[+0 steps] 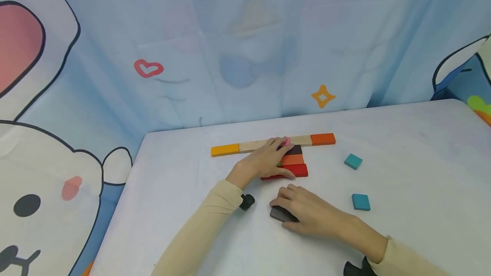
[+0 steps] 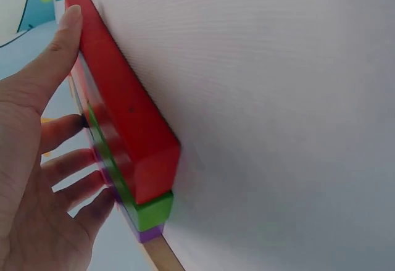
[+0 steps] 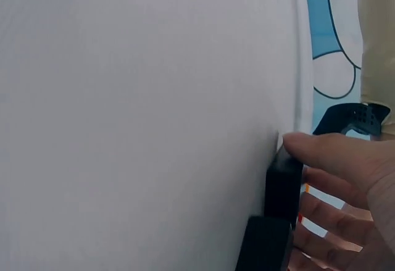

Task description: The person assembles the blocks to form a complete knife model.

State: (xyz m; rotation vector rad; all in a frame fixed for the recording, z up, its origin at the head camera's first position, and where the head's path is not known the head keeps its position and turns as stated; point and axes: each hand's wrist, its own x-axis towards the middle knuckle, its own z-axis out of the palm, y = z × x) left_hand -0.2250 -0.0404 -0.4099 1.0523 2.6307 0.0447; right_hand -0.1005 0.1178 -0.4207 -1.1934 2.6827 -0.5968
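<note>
My left hand (image 1: 264, 160) spans a cluster of wooden blocks, its thumb on the near red block (image 1: 301, 170) and its fingers bent over the far side. Behind the red block lie an orange block (image 1: 293, 159), a black block (image 1: 294, 150) and a pink piece (image 1: 285, 141). In the left wrist view, a green block (image 2: 154, 212) and a purple block (image 2: 152, 233) show beside the red one. Nearer the front, my right hand (image 1: 308, 211) grips a black block (image 1: 283, 214) on the table. A second black block end (image 3: 265, 246) appears in the right wrist view.
Behind the cluster runs a long row with a yellow block (image 1: 225, 150), plain wood blocks (image 1: 301, 140) and an orange end block (image 1: 323, 139). Two teal squares, one farther back (image 1: 353, 161) and one nearer (image 1: 361, 202), lie to the right on the white table (image 1: 422, 161).
</note>
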